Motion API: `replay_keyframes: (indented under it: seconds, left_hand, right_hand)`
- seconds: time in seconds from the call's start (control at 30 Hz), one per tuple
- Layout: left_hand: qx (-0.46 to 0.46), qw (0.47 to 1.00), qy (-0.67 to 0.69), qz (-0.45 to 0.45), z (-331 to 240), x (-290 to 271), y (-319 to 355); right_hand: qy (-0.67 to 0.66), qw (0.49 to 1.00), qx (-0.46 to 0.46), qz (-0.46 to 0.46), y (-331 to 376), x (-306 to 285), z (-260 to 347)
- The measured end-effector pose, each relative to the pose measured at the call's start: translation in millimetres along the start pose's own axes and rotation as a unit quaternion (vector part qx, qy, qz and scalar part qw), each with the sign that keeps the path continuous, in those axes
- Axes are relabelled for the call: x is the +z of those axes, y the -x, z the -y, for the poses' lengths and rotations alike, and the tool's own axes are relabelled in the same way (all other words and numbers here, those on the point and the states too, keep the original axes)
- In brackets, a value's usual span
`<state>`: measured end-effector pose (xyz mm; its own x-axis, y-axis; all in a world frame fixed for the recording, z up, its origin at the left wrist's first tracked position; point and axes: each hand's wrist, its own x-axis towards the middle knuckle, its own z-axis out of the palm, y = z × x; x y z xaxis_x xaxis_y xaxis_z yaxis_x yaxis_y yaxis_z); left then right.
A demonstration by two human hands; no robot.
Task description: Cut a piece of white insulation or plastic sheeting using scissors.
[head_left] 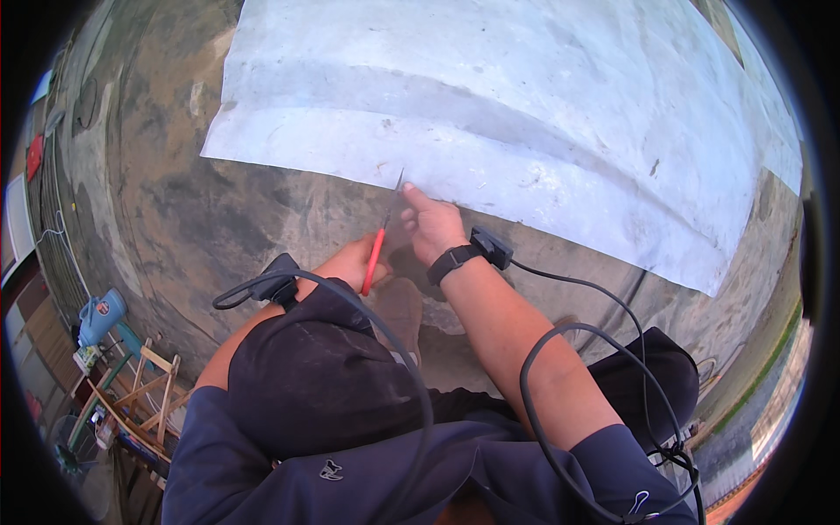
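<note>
A large white sheet (525,96), thin and creased with some dirt marks, lies spread over the ground in front of me. My left hand (354,261) is closed around the red handles of a pair of scissors (374,259). Their dark, narrow blades point away from me, and the tip reaches the sheet's near edge. Just right of the blades, my right hand (432,226) pinches that same edge between thumb and fingers. Part of the left hand's grip is hidden behind the handles and my knee. Both wrists carry a strapped dark device.
Stained concrete ground (166,175) surrounds the sheet. At the lower left stand a blue jug (101,315) and a wooden folding frame (157,389). A black cable (604,293) loops from my right wrist across my arm. Grass borders the ground at far right.
</note>
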<state>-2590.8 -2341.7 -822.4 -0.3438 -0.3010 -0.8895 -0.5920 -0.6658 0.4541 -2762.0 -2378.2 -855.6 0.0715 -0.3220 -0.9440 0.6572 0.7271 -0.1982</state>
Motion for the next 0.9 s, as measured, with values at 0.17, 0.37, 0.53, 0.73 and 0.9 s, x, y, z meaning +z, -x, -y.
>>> replay_keyframes:
  seconds: [0.17,0.37,0.53,0.73,0.9]
  left_hand:
    - [0.016,1.000,-0.020,0.003,0,-2,-5]
    - [0.003,0.999,0.036,0.011,-8,3,-5]
    - [0.019,1.000,0.020,0.003,-8,-1,-2]
    - [-0.034,0.994,0.107,-0.015,-7,3,10]
    - [-0.044,0.992,0.122,-0.005,-16,0,9]
  right_hand:
    - [-0.001,1.000,-0.003,-0.001,0,2,-1]
    - [-0.008,1.000,-0.004,0.000,3,0,1]
    - [0.015,1.000,0.014,0.018,0,-2,0]
    - [0.004,1.000,0.003,-0.001,10,-1,-3]
    - [0.010,1.000,-0.016,0.010,8,-4,-1]
